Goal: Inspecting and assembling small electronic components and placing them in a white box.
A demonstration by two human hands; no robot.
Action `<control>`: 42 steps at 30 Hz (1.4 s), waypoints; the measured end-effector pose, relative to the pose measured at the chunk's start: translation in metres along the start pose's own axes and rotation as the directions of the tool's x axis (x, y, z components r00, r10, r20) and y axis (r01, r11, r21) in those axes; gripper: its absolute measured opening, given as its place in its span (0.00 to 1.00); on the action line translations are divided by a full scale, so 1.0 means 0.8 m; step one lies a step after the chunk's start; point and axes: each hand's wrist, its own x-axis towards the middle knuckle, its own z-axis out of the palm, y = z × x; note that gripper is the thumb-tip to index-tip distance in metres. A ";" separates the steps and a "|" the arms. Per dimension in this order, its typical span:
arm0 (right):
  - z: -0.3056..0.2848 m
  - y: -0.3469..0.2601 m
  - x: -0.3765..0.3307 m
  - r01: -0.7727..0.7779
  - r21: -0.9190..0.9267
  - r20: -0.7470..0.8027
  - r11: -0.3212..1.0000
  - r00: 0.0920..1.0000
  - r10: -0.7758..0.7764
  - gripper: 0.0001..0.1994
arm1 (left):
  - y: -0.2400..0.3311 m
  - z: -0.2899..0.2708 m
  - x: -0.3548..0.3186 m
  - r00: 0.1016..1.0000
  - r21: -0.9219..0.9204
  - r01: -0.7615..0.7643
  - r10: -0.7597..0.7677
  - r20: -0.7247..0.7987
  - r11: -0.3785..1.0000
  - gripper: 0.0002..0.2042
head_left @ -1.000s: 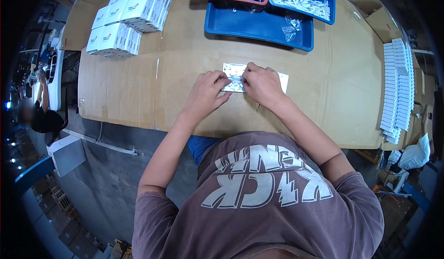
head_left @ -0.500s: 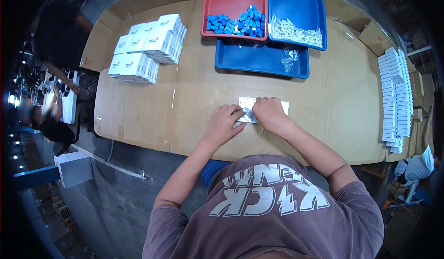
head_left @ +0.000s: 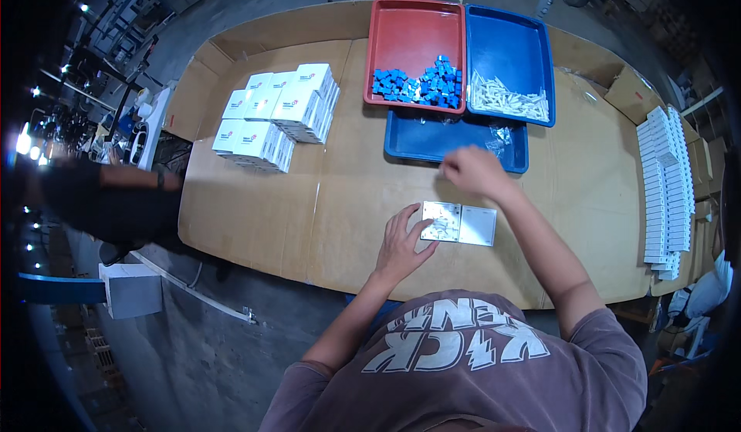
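Observation:
An opened flat white case (head_left: 478, 226) lies on the cardboard-covered table in front of me, its two halves side by side. Small pale or clear parts (head_left: 441, 222) show in its left half, too glary to tell apart. My left hand (head_left: 401, 241) grips the left half, thumb at the near edge and a fingertip over the contents. Raised to the right and beyond the case, just in front of the trays, is my right hand (head_left: 477, 173). Its fingers are curled together, and whatever they may hold is hidden.
Small blue pieces (head_left: 440, 83) lie in a red tray (head_left: 417, 31); white sticks (head_left: 509, 100) fill part of a blue tray (head_left: 505, 42). A lower blue tray (head_left: 417, 140) holds clear plastic. White boxes (head_left: 270, 112) stand left, more (head_left: 665, 193) right. A person (head_left: 116, 200) is at the left edge.
My right hand has lifted off the case and moved away toward the trays. The left hand stays at the case's left side. My view has shifted, and the person at left has moved nearer.

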 end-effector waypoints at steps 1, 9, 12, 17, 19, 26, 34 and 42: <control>-0.006 0.008 0.027 0.001 0.067 -0.098 0.998 0.995 0.006 0.12 | -0.001 0.000 0.001 1.000 -0.019 0.030 -0.030 -0.005 0.999 0.28; 0.009 0.018 0.244 0.171 0.167 -0.540 0.971 0.840 -0.055 0.15 | -0.001 -0.002 0.002 0.993 0.080 0.091 -0.097 0.067 0.993 0.44; 0.015 0.013 0.276 0.136 -0.049 -0.600 0.990 0.788 -0.138 0.14 | -0.002 -0.001 0.004 0.989 0.087 0.109 -0.117 0.093 0.990 0.43; 0.022 0.021 0.285 0.217 -0.031 -0.672 0.976 0.718 -0.181 0.11 | -0.002 -0.003 0.008 0.988 0.063 0.114 -0.120 0.098 0.992 0.43; 0.016 0.020 0.273 0.239 0.002 -0.687 0.971 0.706 -0.173 0.11 | -0.001 -0.003 0.008 0.987 0.055 0.117 -0.122 0.101 0.992 0.44; -0.031 -0.010 0.147 0.576 0.292 -0.817 0.764 0.565 -0.113 0.08 | -0.003 -0.001 0.004 0.975 0.002 0.157 -0.155 0.159 0.988 0.48; 0.040 0.002 -0.005 0.139 0.978 -0.178 0.157 0.946 0.272 0.14 | -0.011 -0.003 0.015 0.982 0.035 0.134 -0.137 0.130 0.990 0.44; 0.104 0.016 -0.092 -0.164 0.986 0.151 0.029 0.952 0.265 0.22 | -0.011 0.002 0.008 0.981 0.012 0.153 -0.153 0.117 0.988 0.46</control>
